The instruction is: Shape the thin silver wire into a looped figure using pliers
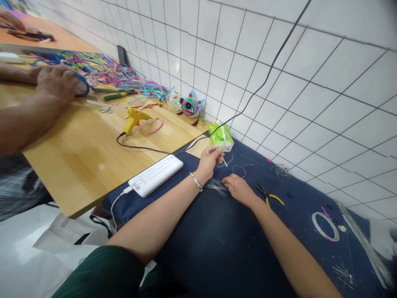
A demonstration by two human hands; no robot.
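Note:
My left hand (210, 162), with a bangle at the wrist, is closed in a pinch on a small pale strip (225, 162) that sticks out below its fingers. Lower and to the right, my right hand (240, 188) has its fingers curled together at the ends of several thin metal wires (218, 187) lying on the dark blue cloth (217, 240). Whatever its fingertips hold is hidden. A thin wire ring (239, 171) lies just above that hand. Pliers with yellow handles (269, 196) rest to its right.
A white power bank (156, 175) lies beside the wooden table (102, 165), which bears a yellow glue gun (132, 121) and colourful pipe cleaners (114, 74). A tissue pack (221, 136) stands by the tiled wall. A black cable (263, 85) hangs across. Another person's hands (57, 82) work at left.

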